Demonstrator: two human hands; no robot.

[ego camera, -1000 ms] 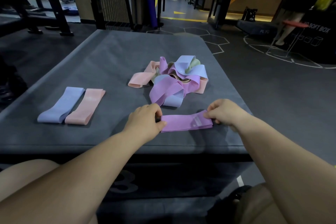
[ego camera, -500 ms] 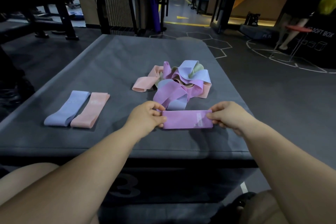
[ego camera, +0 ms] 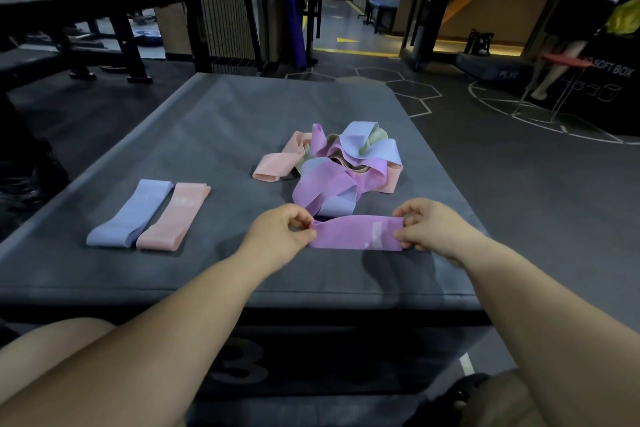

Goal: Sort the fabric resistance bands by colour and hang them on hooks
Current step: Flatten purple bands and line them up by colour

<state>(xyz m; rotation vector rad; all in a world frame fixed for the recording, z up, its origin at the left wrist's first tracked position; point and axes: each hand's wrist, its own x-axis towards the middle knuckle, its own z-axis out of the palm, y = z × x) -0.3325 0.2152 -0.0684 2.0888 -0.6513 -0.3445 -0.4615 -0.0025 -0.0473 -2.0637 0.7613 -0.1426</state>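
Resistance band, the purple one [ego camera: 356, 231]: where is it, and who has it?

Just below the middle of the frame, drawn out flat between both hands. The left hand [ego camera: 278, 234] pinches its left end, thumb and curled fingers closed on the fabric. The right hand [ego camera: 429, 229] pinches the right end the same way.

Why hold it like that?

I'd say to pull it flat and straight, so it can lie as neatly as the two laid out by colour.

Which are those?

A blue band [ego camera: 130, 215] and a peach band [ego camera: 175, 217], flattened and touching side by side, at the left of the frame on the table [ego camera: 214, 135]. The unsorted pile [ego camera: 346, 163], with purple, blue, peach and pale green tangled together, sits just above the hands at the centre.

And the hooks?

None in view, so hanging looks like a later step.
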